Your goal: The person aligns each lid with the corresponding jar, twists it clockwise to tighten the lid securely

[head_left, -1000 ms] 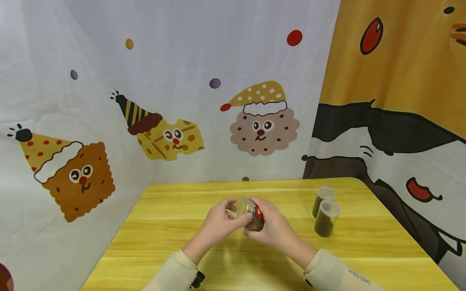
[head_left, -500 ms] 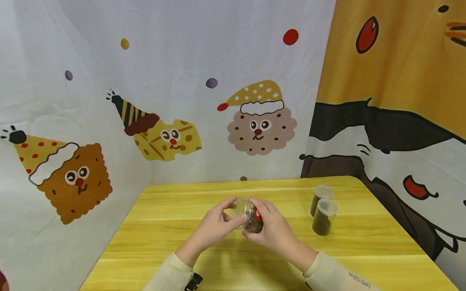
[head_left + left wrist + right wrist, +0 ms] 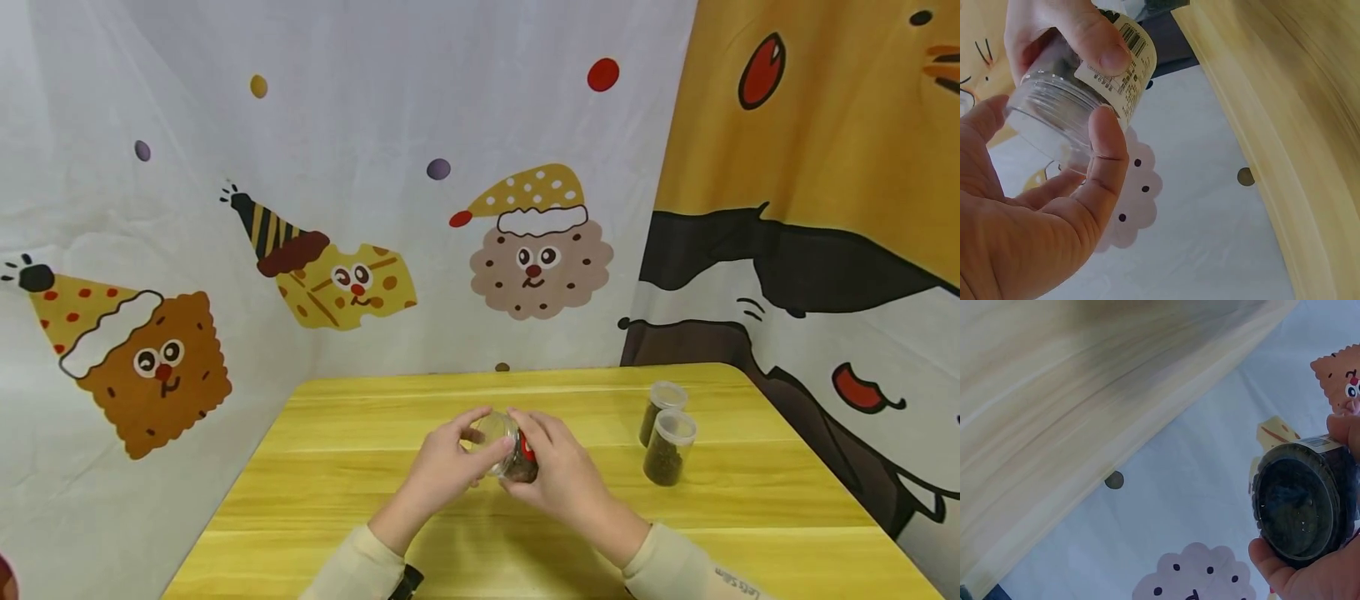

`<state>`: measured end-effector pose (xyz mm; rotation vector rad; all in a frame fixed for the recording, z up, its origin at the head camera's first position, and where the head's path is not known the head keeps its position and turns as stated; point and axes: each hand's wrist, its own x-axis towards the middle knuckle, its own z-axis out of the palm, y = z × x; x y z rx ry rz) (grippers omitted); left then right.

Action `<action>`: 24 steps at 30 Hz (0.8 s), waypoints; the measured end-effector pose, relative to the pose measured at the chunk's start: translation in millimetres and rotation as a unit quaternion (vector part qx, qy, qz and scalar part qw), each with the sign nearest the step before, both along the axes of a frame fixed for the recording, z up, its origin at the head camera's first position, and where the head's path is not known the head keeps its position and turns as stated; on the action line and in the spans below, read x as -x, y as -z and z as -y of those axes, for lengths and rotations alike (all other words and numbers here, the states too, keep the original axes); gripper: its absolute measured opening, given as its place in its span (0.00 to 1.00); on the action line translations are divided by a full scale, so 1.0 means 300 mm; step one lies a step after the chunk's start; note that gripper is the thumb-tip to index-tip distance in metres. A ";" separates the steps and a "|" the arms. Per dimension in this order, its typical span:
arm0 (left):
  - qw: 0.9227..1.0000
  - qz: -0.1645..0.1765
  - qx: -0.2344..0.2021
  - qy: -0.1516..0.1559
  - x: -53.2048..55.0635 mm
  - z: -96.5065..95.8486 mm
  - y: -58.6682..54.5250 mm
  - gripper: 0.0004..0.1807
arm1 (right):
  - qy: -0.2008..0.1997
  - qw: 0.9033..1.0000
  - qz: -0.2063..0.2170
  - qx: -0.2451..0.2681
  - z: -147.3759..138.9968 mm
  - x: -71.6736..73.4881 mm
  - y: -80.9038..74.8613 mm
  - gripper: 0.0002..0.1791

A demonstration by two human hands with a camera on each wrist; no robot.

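In the head view, a small clear jar [image 3: 522,468] with dark contents is held tilted above the table, its clear screw lid [image 3: 495,433] toward the left. My right hand [image 3: 564,467] wraps round the body, over a red patch on its label [image 3: 527,450]. The left hand [image 3: 441,463] grips the lid, thumb on the near side and fingers round the far side. Seen from the left wrist, the ridged lid [image 3: 1047,134] sits between thumb and fingers, and the pale label [image 3: 1132,75] carries a barcode. The right wrist view shows the jar's dark round base [image 3: 1297,509].
Two clear containers with whitish lids stand to the right on the wooden table [image 3: 315,467]: a front one [image 3: 669,450] and one behind it [image 3: 663,404]. A cartoon-printed cloth [image 3: 375,167] hangs along the table's back edge.
The left fingers have shifted round the lid, opening out and then closing on it again. Jar and right hand have moved slightly left. The two standing containers stay in place.
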<state>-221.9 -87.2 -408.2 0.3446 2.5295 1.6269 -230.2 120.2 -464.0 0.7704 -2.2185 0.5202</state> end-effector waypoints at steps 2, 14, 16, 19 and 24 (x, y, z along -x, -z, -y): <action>1.000 -0.006 0.010 -0.003 0.000 -0.003 -0.001 0.41 | 0.002 1.000 0.003 0.005 0.004 -0.002 -0.001 0.56; 0.993 -0.057 0.038 0.093 0.017 0.047 0.011 0.41 | -0.025 0.982 0.181 0.048 0.005 -0.033 -0.029 0.54; 0.992 -0.063 0.042 0.097 0.017 0.046 0.012 0.42 | -0.027 0.980 0.190 0.050 0.005 -0.032 -0.028 0.54; 0.991 -0.072 0.053 0.095 0.016 0.038 0.011 0.44 | -0.032 0.979 0.195 0.052 0.005 -0.031 -0.024 0.54; 0.987 -0.090 0.079 0.105 0.015 0.043 0.005 0.43 | -0.047 0.974 0.218 0.049 -0.001 -0.029 -0.018 0.52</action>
